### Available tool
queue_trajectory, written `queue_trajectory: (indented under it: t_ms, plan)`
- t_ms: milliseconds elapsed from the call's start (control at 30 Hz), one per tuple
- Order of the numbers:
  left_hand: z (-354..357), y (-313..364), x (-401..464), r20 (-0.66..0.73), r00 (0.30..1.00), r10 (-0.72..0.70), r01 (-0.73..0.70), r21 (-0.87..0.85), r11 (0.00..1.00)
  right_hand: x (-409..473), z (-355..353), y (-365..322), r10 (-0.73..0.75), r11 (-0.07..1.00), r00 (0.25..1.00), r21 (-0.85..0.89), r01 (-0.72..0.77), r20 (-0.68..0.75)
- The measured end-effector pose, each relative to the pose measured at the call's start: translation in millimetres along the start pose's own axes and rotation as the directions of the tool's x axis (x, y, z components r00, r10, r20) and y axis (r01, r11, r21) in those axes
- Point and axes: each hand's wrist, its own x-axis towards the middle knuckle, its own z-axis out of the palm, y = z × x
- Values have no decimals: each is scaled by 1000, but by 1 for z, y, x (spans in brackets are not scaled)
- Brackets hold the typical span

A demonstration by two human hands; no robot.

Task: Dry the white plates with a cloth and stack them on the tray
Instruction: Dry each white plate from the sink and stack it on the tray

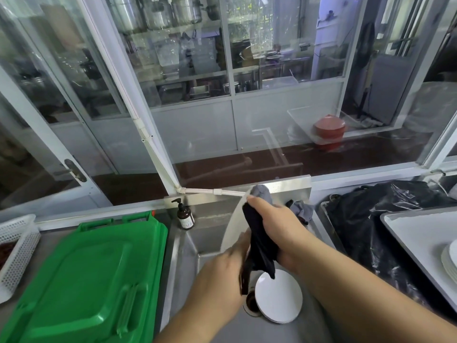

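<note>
Plate [232, 226] held on edge over the steel sink [188, 246], white, nearly upright, its face partly hidden by both hands. Left hand [222, 273] holds it at the lower rim, blurred, fingers curled round the edge. Right hand [274, 226] presses a dark cloth [262, 251] against the plate, fingers wrapped round the cloth, whose tail hangs down toward the basin. A second white plate [278, 297] lies flat on the sink bottom, partly over the drain [251, 302]. Further right, a pale tray [418, 233] rests on the surface with a stack of white plates [448, 262] at the picture's edge. Black plastic bag [371, 214] lies between sink and tray. A brown pump bottle [185, 216] stands at the sink's back corner, beside a green bin lid [86, 276].
</note>
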Motion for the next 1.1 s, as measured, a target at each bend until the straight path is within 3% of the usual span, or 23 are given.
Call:
queue_trajectory:
  t_ms: [100,233,333,400,467,533,600,700,767,833,1100]
  plan:
    - [5,-5,7,63,993,100,-114,303,946,1,-22,7,59,998,994,10,-58,-88]
    - [13,3,16,200,979,31,-123,466,876,1,-50,25,122,991,983,70,-113,-136]
    - [11,7,16,230,972,-44,-37,335,942,-1,-69,37,121,984,982,148,-99,-146]
    - [8,0,20,87,988,-128,107,213,971,-3,-83,41,97,983,981,173,-68,-165]
    - [6,-8,27,-98,942,-321,321,-22,947,-5,-95,40,68,981,981,191,-32,-180]
    - [11,-12,40,-104,868,-486,443,-280,852,-9,-108,38,46,981,982,196,-9,-184]
    - [23,-8,51,-21,837,-547,465,-500,731,-15,-118,36,35,982,982,191,1,-187]
    - [38,1,62,88,759,-645,455,-781,429,-27,-131,36,25,983,976,181,15,-218]
    - [42,6,66,177,764,-620,461,-822,333,-36,-139,38,24,983,966,181,24,-257]
    - [44,12,69,238,779,-580,476,-827,299,-46,-146,42,25,982,951,184,34,-307]
    - [53,18,77,358,861,-360,481,-804,350,-87,-150,74,-7,974,851,189,125,-525]
